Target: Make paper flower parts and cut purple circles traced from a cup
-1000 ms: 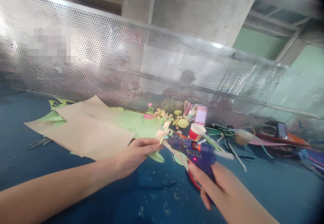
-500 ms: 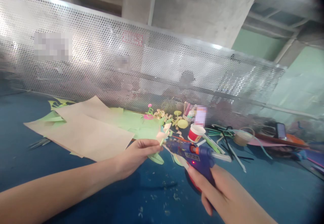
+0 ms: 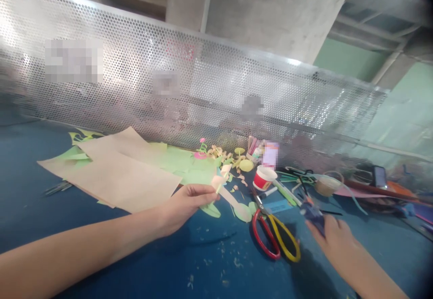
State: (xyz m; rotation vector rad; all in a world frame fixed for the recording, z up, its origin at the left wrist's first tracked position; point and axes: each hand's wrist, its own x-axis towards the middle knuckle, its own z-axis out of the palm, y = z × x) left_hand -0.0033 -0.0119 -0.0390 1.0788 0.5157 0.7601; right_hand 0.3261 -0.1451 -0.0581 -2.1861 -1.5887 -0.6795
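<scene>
My left hand pinches a small paper flower craft on a green stem, held just above the blue table. My right hand is off to the right, wrapped round the blue glue gun, which is low over the table and partly blurred. Between the hands lie scissors with one red and one yellow handle. A green paper leaf shape lies beside the scissors.
Brown and green paper sheets are spread at the left. A red and white cup, craft scraps, sticks and a tape roll crowd the back right. A perforated metal screen closes off the far edge.
My right hand has carried the glue gun away from the flower, to the right and down. The scissors beneath it have come into view. My left hand has stayed put.
</scene>
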